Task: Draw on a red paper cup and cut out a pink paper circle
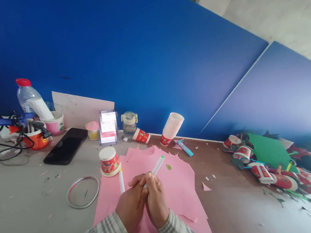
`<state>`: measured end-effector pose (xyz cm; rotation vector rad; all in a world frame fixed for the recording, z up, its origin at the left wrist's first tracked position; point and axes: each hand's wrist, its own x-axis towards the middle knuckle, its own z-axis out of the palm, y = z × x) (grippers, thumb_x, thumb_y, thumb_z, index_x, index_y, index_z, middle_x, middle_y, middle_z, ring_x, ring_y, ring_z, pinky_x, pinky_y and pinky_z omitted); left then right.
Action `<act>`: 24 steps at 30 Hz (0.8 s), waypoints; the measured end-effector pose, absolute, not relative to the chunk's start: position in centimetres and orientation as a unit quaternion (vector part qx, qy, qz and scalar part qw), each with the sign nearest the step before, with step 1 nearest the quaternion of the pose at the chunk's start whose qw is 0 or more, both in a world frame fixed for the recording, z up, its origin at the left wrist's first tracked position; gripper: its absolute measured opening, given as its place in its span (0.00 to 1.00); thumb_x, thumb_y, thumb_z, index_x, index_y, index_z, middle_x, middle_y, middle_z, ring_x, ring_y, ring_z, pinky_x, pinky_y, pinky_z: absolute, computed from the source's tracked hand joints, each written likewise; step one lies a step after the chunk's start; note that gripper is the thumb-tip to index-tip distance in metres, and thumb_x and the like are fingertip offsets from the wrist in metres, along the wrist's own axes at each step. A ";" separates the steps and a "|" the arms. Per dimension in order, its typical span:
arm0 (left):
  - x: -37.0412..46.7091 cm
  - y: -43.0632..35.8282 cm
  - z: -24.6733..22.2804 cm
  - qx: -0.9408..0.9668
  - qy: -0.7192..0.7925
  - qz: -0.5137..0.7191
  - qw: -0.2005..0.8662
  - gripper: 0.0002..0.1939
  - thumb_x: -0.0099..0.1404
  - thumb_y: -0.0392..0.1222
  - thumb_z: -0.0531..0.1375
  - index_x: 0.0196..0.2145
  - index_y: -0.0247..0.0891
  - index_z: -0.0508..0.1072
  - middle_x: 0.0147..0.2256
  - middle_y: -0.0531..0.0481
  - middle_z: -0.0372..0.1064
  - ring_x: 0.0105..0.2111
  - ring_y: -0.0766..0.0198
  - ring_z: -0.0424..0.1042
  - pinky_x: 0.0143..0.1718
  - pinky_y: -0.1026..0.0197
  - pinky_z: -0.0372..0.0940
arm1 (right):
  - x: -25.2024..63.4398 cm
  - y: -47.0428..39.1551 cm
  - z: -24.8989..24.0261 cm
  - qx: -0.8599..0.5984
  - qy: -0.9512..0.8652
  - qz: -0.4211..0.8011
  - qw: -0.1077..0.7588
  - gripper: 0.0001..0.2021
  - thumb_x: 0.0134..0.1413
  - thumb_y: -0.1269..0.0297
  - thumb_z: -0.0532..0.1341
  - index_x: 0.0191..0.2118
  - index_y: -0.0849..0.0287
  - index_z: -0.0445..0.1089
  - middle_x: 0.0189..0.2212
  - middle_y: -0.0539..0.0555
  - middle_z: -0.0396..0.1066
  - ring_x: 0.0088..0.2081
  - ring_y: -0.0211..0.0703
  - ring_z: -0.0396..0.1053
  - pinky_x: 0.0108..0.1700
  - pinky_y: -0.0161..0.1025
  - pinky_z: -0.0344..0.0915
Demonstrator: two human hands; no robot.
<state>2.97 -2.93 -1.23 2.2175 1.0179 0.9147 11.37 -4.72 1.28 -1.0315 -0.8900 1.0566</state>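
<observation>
My right hand (157, 199) is closed around a white marker pen (158, 166) with a green end, which points up and away. Pressed against it, my left hand (133, 204) is also closed, its fingers curled by the pen's lower end. What lies inside the left hand is hidden. Both hands rest over jagged-edged pink paper (179, 186). A second white marker with a yellow end (121, 181) lies left of my hands. Beyond it, an upside-down red-and-white paper cup (109, 161) stands at the paper's corner. A small green round piece (168, 166) lies on the paper.
To the left are a roll-like ring (83, 192), a black phone (66, 146) and a red-capped bottle (27, 94). A lidded jar (130, 124), stacked cups (172, 125) and a blue cutter (185, 148) stand or lie behind. Several decorated cups (260, 173) crowd the right.
</observation>
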 end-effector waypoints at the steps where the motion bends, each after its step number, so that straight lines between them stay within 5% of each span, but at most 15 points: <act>1: 2.8 -2.8 -1.1 0.819 0.375 0.347 0.260 0.18 0.61 0.49 0.39 0.30 0.44 0.66 0.23 0.52 0.71 0.22 0.60 0.70 0.18 0.61 0.62 | 11.8 -4.6 1.5 -0.459 -0.394 0.466 0.645 0.18 0.49 0.50 0.53 0.19 0.56 0.66 0.21 0.54 0.74 0.26 0.47 0.70 0.30 0.39 0.66; 4: 2.1 -2.2 -0.9 0.815 0.387 0.364 0.230 0.16 0.60 0.52 0.42 0.29 0.44 0.65 0.22 0.54 0.68 0.21 0.61 0.68 0.19 0.61 0.61 | 14.2 -3.8 2.5 -0.528 -0.426 0.410 0.610 0.17 0.50 0.51 0.51 0.25 0.57 0.66 0.22 0.53 0.71 0.25 0.45 0.69 0.28 0.38 0.65; 7: 1.7 -1.4 -1.1 0.814 0.416 0.363 0.180 0.12 0.58 0.50 0.46 0.28 0.44 0.65 0.23 0.53 0.67 0.21 0.61 0.67 0.20 0.59 0.61 | 17.1 -2.0 3.5 -0.668 -0.513 0.311 0.441 0.16 0.53 0.53 0.46 0.34 0.58 0.65 0.16 0.47 0.63 0.19 0.43 0.63 0.22 0.36 0.60; 12: 1.4 0.0 -1.7 0.816 0.429 0.360 0.143 0.09 0.55 0.47 0.51 0.25 0.43 0.66 0.24 0.53 0.66 0.24 0.60 0.66 0.25 0.56 0.62 | 19.5 1.9 3.0 -0.729 -0.563 0.238 0.306 0.06 0.43 0.67 0.59 0.32 0.59 0.68 0.28 0.54 0.69 0.34 0.51 0.66 0.37 0.42 0.60; 18: 0.5 0.7 -2.2 0.807 0.446 0.361 0.143 0.09 0.54 0.48 0.53 0.25 0.43 0.67 0.23 0.53 0.65 0.25 0.59 0.66 0.27 0.55 0.62 | 18.4 3.5 1.4 -0.773 -0.583 0.193 0.161 0.15 0.46 0.66 0.57 0.43 0.63 0.66 0.42 0.64 0.65 0.43 0.60 0.66 0.43 0.49 0.58; 24: -0.2 0.6 -2.7 0.822 0.445 0.324 0.148 0.06 0.53 0.47 0.55 0.26 0.44 0.68 0.27 0.51 0.67 0.29 0.57 0.66 0.32 0.53 0.62 | 18.2 3.1 1.7 -0.758 -0.623 0.140 0.132 0.21 0.43 0.64 0.61 0.46 0.61 0.66 0.44 0.64 0.65 0.48 0.62 0.61 0.47 0.52 0.55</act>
